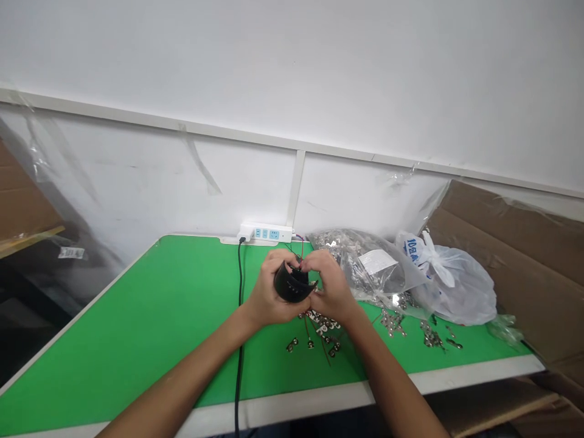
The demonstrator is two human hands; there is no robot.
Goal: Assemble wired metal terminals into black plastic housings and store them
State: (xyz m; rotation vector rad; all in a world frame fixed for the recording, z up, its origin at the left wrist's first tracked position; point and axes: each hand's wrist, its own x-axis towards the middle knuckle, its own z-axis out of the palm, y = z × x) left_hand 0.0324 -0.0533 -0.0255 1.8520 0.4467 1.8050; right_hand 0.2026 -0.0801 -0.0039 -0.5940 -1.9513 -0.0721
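Note:
My left hand [269, 291] grips a curved black plastic housing [292, 284] from the left. My right hand [331, 286] presses its fingertips against the housing's right end, and the two hands nearly meet above it. Thin red and dark wires [300, 255] rise from the housing toward the wall. Below my hands, several metal terminals with wires attached [319, 331] lie on the green mat [137, 328], partly hidden by my right hand. What the fingers do inside the housing is hidden.
A clear bag of metal terminals [365, 267] and a white plastic bag [456, 289] lie at the table's back right, with loose terminals [431, 336] in front. A white power strip [267, 232] sits at the back edge, its black cable [239, 316] crossing the mat. Cardboard [502, 243] stands on the right.

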